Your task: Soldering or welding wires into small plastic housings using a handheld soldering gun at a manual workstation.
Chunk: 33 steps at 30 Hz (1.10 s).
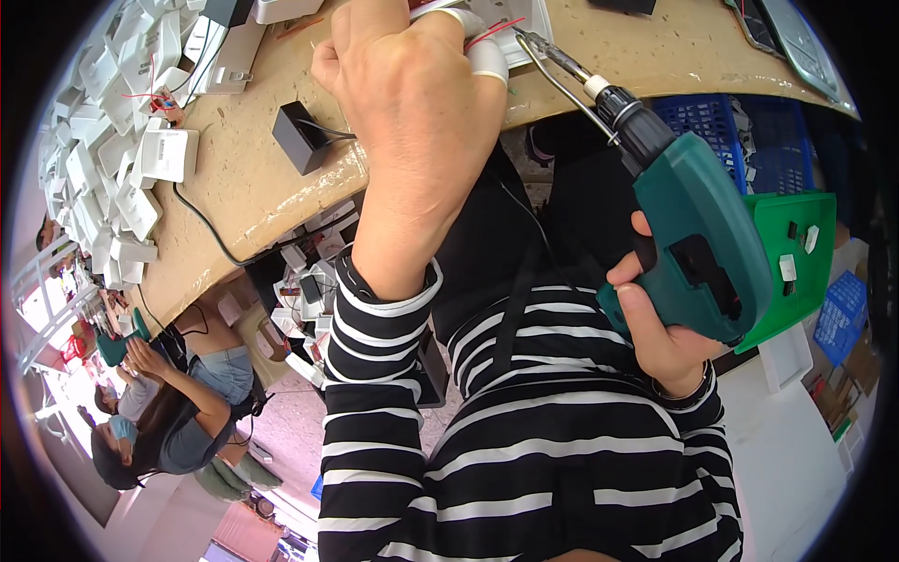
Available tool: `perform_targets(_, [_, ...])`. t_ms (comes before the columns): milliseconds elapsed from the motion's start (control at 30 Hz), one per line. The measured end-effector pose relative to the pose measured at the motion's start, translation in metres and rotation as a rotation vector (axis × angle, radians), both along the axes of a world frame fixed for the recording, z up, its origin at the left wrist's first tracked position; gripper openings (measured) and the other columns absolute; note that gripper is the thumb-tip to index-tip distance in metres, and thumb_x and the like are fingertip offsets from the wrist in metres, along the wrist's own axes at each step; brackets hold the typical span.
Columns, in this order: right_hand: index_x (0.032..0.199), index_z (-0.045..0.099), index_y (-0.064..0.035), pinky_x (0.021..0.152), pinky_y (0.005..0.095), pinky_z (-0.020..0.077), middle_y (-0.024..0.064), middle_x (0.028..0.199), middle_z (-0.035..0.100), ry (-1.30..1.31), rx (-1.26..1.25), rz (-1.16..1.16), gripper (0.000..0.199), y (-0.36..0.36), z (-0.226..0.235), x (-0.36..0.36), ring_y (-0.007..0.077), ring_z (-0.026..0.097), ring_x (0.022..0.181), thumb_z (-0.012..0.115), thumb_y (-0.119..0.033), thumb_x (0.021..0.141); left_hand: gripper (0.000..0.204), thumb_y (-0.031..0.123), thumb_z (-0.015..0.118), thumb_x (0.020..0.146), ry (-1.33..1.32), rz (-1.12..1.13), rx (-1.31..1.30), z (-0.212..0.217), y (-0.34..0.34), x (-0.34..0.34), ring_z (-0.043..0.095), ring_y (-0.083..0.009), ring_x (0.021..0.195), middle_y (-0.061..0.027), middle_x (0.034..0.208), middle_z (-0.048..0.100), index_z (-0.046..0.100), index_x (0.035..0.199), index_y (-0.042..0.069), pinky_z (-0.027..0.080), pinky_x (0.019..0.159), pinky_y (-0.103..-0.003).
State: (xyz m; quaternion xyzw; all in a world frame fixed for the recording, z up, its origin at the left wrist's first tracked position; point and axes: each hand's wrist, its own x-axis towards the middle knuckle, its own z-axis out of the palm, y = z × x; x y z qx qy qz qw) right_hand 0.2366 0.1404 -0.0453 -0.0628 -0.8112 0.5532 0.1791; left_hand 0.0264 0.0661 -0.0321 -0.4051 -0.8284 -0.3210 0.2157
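"Green soldering gun: how is the right hand gripping it?"

"Fingers are wrapping it. The left hand is curling; its pinch I cannot tell."

"White casing?"

"Lying beside the left fingers, red wires poking over it; steadying the tip there should be helping."

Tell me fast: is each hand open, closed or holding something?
Left hand: curled near red wires; its hold cannot be told.
Right hand: closed, holding the green soldering gun.
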Motion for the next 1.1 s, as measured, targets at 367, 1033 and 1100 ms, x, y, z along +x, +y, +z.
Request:
perform_targets(367, [0.125,0.032,0.0077,0.065,0.0293,0.0504,0.0278,0.113,0.050,0.073,-0.072,-0.081,0.057,-0.004,-0.009,-0.005,0.0213,0.060,0.074,0.055,0.012,0.073,0.009,0.004,0.066,0.060,-0.012,0.014,0.011,0.003,0.004,0.003,0.051,-0.0265,0.079,-0.0085,0.082,0.053,0.060,0.067,0.002,0.036,0.070,-0.037])
perform_targets(1033, [0.109,0.046,0.0068,0.060,0.0273,0.0491,0.0185,0.100,0.054,0.040,-0.172,-0.185,0.037,-0.009,-0.002,-0.008,0.0176,0.058,0.070,0.057,0.009,0.074,0.010,-0.001,0.063,0.059,0.001,-0.032,0.036,0.000,0.003,-0.001,0.050,-0.0282,0.077,-0.0117,0.081,0.052,0.056,0.065,-0.003,0.039,0.066,-0.036])
perform_targets(1100, [0.106,0.048,0.0066,0.061,0.0278,0.0493,0.0165,0.096,0.053,0.028,-0.208,-0.167,0.034,-0.009,-0.002,-0.007,0.0173,0.057,0.070,0.057,0.009,0.074,0.010,-0.001,0.063,0.059,0.004,-0.037,0.038,-0.001,0.003,-0.001,0.050,-0.0282,0.077,-0.0115,0.081,0.052,0.056,0.065,-0.003,0.039,0.066,-0.036])
